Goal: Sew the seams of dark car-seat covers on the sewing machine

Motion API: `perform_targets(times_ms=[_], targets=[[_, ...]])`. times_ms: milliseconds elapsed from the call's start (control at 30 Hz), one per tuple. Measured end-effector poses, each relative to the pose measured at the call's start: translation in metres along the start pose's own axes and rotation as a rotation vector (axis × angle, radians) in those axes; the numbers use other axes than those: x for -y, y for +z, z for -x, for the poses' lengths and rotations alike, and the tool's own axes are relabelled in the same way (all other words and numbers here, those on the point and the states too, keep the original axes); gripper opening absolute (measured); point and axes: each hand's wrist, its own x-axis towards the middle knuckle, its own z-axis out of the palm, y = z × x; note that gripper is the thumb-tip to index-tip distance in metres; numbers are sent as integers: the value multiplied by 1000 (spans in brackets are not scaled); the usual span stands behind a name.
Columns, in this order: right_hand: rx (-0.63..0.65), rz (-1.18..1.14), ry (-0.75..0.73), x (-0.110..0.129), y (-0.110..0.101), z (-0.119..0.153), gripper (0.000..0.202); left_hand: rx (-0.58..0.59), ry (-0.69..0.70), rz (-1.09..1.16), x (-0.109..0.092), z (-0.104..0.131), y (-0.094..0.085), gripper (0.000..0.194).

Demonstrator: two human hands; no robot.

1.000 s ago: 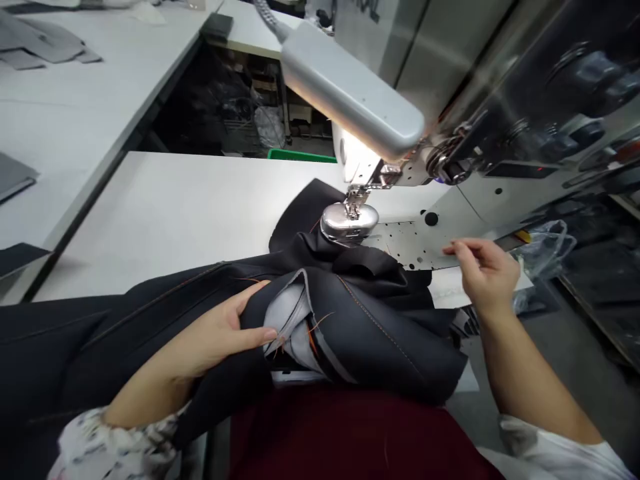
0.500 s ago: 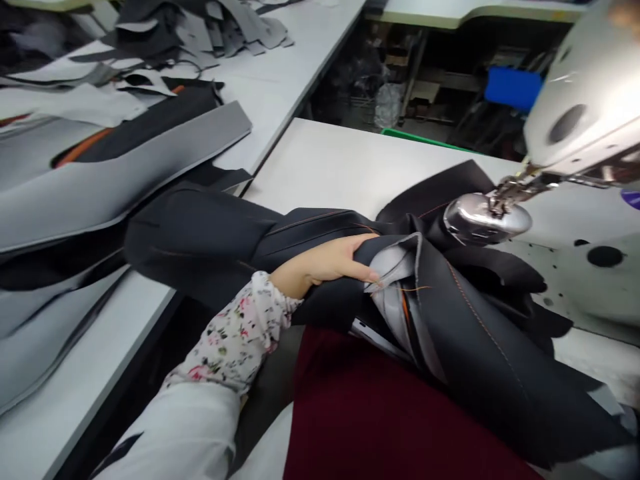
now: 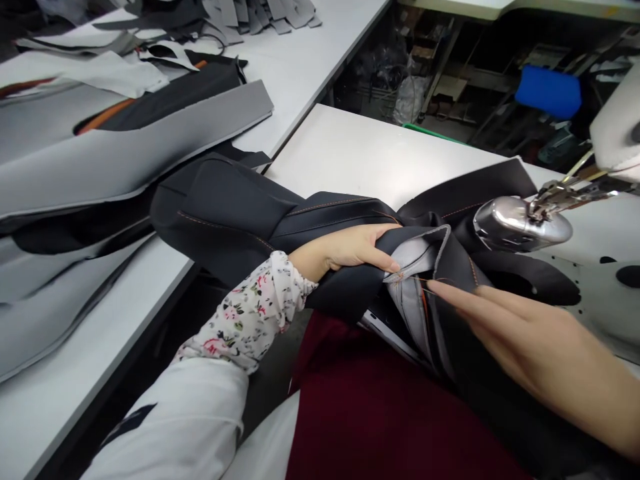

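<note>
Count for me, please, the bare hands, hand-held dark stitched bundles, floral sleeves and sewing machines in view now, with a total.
Bare hands: 2, the left hand and the right hand
Dark stitched bundle: 1, under the left hand's grip
Floral sleeve: 1
Sewing machine: 1, partly in view
Total: 5

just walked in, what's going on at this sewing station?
A person's left hand grips a black piece with orange stitching, at an edge where grey backing shows. The right hand is at that opening, fingers by a loose orange thread; whether they pinch it isn't clear. The piece lies bunched beside the sewing machine's rounded metal bed. Grey and black panels are piled on the table to the left.
</note>
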Motion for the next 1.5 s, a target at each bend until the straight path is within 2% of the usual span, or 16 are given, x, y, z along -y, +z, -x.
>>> perform_targets(times_ms=[67, 167, 300, 1133, 1267, 1367, 1433, 1500], targets=[[-24, 51, -96, 9, 7, -27, 46, 12, 2, 30, 1, 0, -2, 58], [-68, 111, -91, 11, 25, -41, 48, 27, 23, 35, 2, -2, -7, 57], [-107, 127, -55, 13, 35, -33, 43, 27, 37, 20, 1, -3, -10, 52], [-133, 86, -43, 15, 39, -33, 42, 23, 32, -12, 1, -3, -10, 49], [-120, -85, -111, 15, 38, -35, 47, 47, 28, 44, 0, -3, -9, 50], [-41, -386, -332, 21, 25, -32, 49, 63, 24, 49, 0, -3, -9, 50], [18, -500, -433, 23, 14, -28, 46, 58, 38, 6, -1, -2, -9, 48], [18, -474, -360, 22, 7, -29, 42, 50, 47, -23, 0, -2, -9, 47]])
